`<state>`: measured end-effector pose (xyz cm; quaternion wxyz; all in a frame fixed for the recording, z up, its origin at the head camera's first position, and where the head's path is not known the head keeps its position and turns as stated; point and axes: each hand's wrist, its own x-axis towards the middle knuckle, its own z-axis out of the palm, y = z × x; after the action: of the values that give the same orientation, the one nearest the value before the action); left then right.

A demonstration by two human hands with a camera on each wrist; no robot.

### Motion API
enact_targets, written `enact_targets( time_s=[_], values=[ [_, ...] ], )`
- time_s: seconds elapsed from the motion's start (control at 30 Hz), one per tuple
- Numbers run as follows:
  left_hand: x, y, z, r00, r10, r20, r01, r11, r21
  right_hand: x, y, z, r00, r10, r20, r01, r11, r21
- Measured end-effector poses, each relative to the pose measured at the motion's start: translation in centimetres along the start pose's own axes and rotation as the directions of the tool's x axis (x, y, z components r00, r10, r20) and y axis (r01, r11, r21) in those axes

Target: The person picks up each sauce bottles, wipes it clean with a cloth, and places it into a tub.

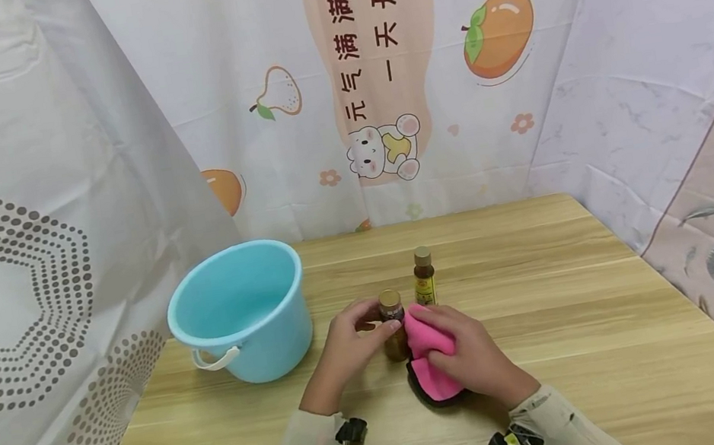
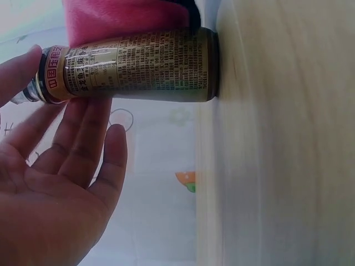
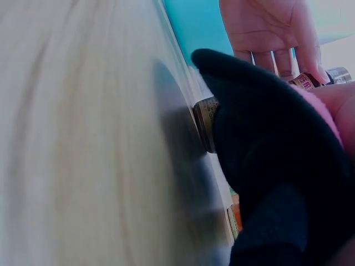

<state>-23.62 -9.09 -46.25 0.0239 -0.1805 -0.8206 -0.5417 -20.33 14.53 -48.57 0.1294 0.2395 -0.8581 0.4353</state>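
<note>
A dark bottle (image 1: 396, 350) with a gold cap stands upright on the table. My left hand (image 1: 346, 345) pinches it near the neck, thumb on one side and fingertips on the other. In the left wrist view, its gold label (image 2: 150, 65) is covered in small print. My right hand (image 1: 477, 354) grips a cloth (image 1: 438, 381), pink on one face and black on the other, bunched against the bottle's right side. The cloth's black face (image 3: 272, 133) hides much of the bottle in the right wrist view.
Just behind the cloth stands a second, smaller bottle (image 1: 425, 281) with a yellow label, its lower part hidden. A light blue bucket (image 1: 281, 345) with a white handle (image 1: 217, 361) is at the left. The wooden table (image 1: 623, 336) meets a printed curtain (image 1: 293, 163) at its back edge.
</note>
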Motion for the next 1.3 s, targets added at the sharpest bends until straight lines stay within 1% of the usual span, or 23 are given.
enact_targets(
  time_s=[0.1, 0.2, 0.3, 0.43, 0.57, 0.73, 0.9, 1.13, 1.3],
  values=[
    [-0.05, 0.0, 0.0, 0.999, -0.037, -0.005, 0.037, 0.999, 0.0, 0.04, 0.07, 0.03, 0.998, -0.044, -0.044, 0.045, 0.999, 0.022],
    [-0.09, 0.02, 0.0, 0.998, -0.056, -0.009, 0.056, 0.998, 0.0, 0.11, 0.07, 0.01, 0.994, -0.072, -0.083, 0.076, 0.996, 0.048],
    [-0.07, 0.01, -0.01, 0.998, -0.056, -0.005, 0.056, 0.998, -0.012, 0.2, -0.01, 0.0, 0.99, -0.097, -0.103, 0.105, 0.992, 0.074],
    [0.0, 0.04, -0.01, 0.999, -0.045, 0.0, 0.045, 0.999, -0.031, 0.23, -0.09, 0.01, 0.99, -0.102, -0.094, 0.109, 0.991, 0.076],
    [-0.07, 0.19, -0.07, 0.999, -0.046, -0.001, 0.046, 0.998, -0.032, 0.17, -0.03, 0.02, 0.995, -0.072, -0.063, 0.075, 0.996, 0.052],
    [-0.2, 0.33, -0.11, 0.998, -0.064, 0.0, 0.064, 0.998, -0.03, 0.01, 0.2, 0.01, 1.0, -0.006, -0.002, 0.006, 1.0, 0.017],
    [-0.25, 0.33, -0.15, 0.997, -0.082, 0.006, 0.082, 0.996, -0.022, -0.13, 0.34, 0.06, 0.998, 0.032, 0.049, -0.03, 0.999, -0.026],
    [-0.36, 0.47, -0.27, 0.995, -0.101, 0.012, 0.101, 0.995, -0.008, -0.06, 0.28, 0.15, 0.99, 0.099, 0.102, -0.094, 0.994, -0.055],
    [-0.42, 0.6, -0.36, 0.995, -0.097, 0.025, 0.098, 0.995, -0.029, 0.01, 0.18, 0.14, 0.99, 0.098, 0.105, -0.089, 0.992, -0.085]
  ],
)
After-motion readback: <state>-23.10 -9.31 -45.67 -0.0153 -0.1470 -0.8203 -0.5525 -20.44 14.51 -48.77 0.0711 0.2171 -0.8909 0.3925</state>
